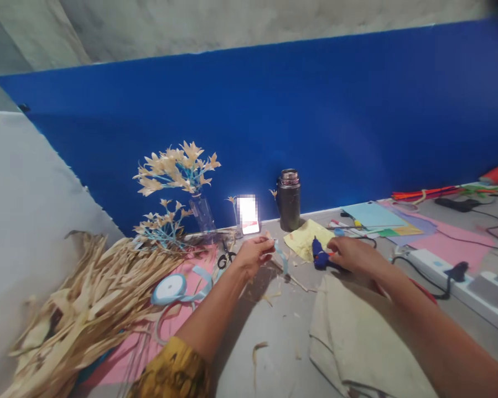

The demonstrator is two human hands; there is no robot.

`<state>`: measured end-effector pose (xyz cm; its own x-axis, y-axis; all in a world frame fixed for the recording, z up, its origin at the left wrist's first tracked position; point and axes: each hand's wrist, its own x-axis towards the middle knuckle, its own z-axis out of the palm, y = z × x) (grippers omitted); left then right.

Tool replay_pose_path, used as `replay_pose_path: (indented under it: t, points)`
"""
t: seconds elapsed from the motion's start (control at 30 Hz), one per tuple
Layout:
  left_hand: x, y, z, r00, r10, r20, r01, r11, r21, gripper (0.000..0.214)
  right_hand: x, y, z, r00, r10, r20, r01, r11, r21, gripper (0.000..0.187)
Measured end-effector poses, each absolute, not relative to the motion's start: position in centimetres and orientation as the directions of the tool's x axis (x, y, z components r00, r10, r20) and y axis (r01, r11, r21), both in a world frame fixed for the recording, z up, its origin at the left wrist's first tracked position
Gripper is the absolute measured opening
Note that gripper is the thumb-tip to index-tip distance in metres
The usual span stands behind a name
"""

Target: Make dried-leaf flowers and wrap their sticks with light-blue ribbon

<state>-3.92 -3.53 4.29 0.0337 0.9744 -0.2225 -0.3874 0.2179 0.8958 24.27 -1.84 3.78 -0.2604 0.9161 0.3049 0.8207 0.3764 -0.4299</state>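
Near the middle of the table, my left hand is closed in a pinch, with a short light blue ribbon hanging from its fingertips. The fingers partly hide what else they may hold. To the right, my right hand grips a dark blue hot glue gun by its back end, its nozzle tilted up in front of a crumpled yellow sheet. A roll of light blue ribbon stands left of my left forearm, with a loose end trailing. Black-handled scissors lie just beyond that forearm.
Dried husks are heaped at left beside husk flowers in a clear bottle. A lit phone and a dark flask stand at the back. Folded cloth, a power strip and coloured paper lie at right.
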Motion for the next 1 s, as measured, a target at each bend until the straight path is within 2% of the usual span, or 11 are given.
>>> replay_pose_path:
  t: [0.17, 0.3, 0.43, 0.47, 0.53, 0.6, 0.67, 0.73, 0.83, 1.0]
  points:
    - [-1.5, 0.3, 3.9, 0.187, 0.953, -0.238, -0.394, 0.294, 0.871, 0.029, 24.3, -2.3, 0.9, -0.274, 0.927, 0.254, 0.916, 0.332, -0.225, 0.036]
    - [-0.9, 2.4, 1.9, 0.190, 0.950, -0.248, -0.424, 0.308, 0.852, 0.022, 23.6, -2.6, 0.2, -0.278, 0.932, 0.234, 0.933, 0.320, -0.165, 0.034]
    - [-1.6, 3.3, 0.2, 0.185, 0.943, -0.278, -0.448, 0.333, 0.830, 0.018, 24.4, -2.2, 0.9, -0.233, 0.945, 0.229, 0.947, 0.274, -0.166, 0.032]
    - [-1.8, 3.3, 0.0, 0.188, 0.941, -0.281, -0.451, 0.337, 0.826, 0.018, 24.7, -2.1, 1.1, -0.207, 0.946, 0.249, 0.942, 0.261, -0.211, 0.034]
    - [-2.0, 3.3, -0.1, 0.193, 0.939, -0.284, -0.455, 0.342, 0.822, 0.019, 25.1, -2.0, 1.6, -0.157, 0.943, 0.294, 0.875, 0.271, -0.401, 0.035]
    - [-2.1, 3.2, 0.1, 0.195, 0.939, -0.283, -0.458, 0.342, 0.820, 0.020, 25.2, -2.1, 2.0, -0.156, 0.939, 0.306, 0.701, 0.324, -0.636, 0.034]
    - [-2.1, 3.1, 0.3, 0.190, 0.943, -0.275, -0.466, 0.333, 0.820, 0.020, 25.1, -2.4, 2.2, -0.212, 0.936, 0.281, 0.509, 0.352, -0.785, 0.036]
    - [-2.1, 3.0, 0.3, 0.187, 0.948, -0.257, -0.478, 0.317, 0.819, 0.020, 24.7, -2.8, 2.2, -0.269, 0.929, 0.252, 0.377, 0.343, -0.860, 0.043]
    - [-2.2, 2.9, 0.3, 0.192, 0.955, -0.226, -0.493, 0.293, 0.819, 0.017, 24.2, -3.4, 1.8, -0.352, 0.914, 0.202, 0.267, 0.305, -0.914, 0.050]
    - [-2.2, 2.5, 0.5, 0.233, 0.956, -0.181, -0.514, 0.279, 0.811, 0.015, 23.3, -3.7, 1.4, -0.395, 0.897, 0.200, 0.245, 0.312, -0.918, 0.052]
